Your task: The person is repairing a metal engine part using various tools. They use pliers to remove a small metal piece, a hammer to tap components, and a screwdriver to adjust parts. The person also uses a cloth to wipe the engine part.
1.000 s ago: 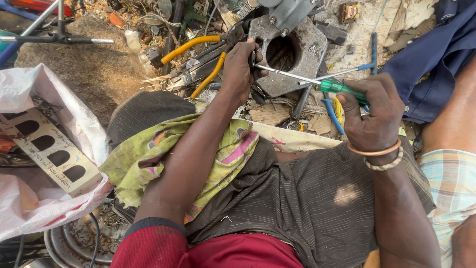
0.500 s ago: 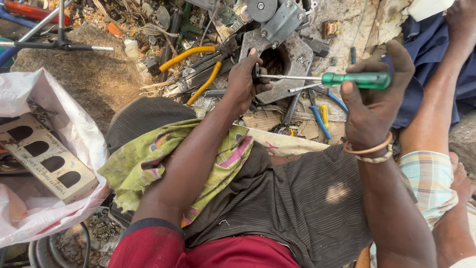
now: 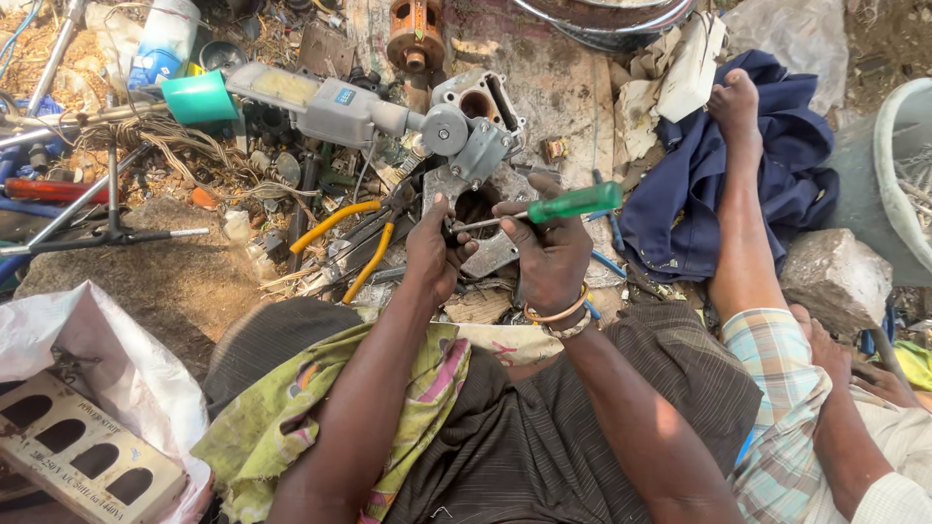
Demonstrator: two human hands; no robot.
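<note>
My right hand grips a green-handled screwdriver, its shaft pointing left toward my left hand. My left hand pinches something small at the screwdriver's tip; I cannot tell what it is. Both hands hover over a grey metal casting with a round hole lying on the ground. Yellow-handled pliers lie just left of my left hand. A green cloth drapes over my lap under my left forearm.
A grey street-lamp housing with a teal cap lies behind the casting. Another person sits at right, leg stretched over a blue cloth. A white sack holding a slotted plate sits at lower left. Scrap, wires and tools litter the ground.
My right hand has brought the screwdriver down and left, meeting my left hand at the tip. The view has tilted up, showing more of the scrap pile and lamp housing.
</note>
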